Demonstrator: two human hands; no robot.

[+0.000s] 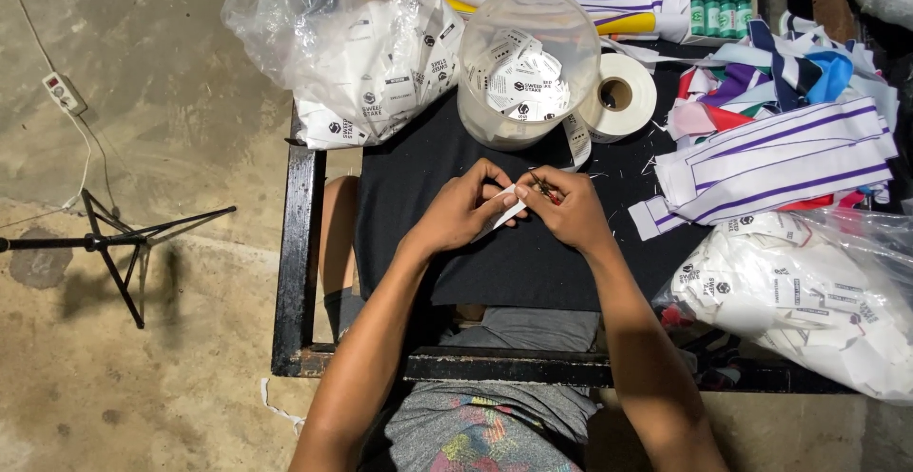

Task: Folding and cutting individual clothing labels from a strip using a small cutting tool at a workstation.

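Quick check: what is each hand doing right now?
Left hand: closed, pinching a white fabric label strip.
Right hand: closed on small metal snips.

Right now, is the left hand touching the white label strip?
Touching. The head view shows the left hand pinching the white label strip between its fingers.

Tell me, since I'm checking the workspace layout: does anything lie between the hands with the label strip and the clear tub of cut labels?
Nothing visible does. The left hand and right hand hold the white label strip over bare black cloth, and the clear tub stands just beyond.
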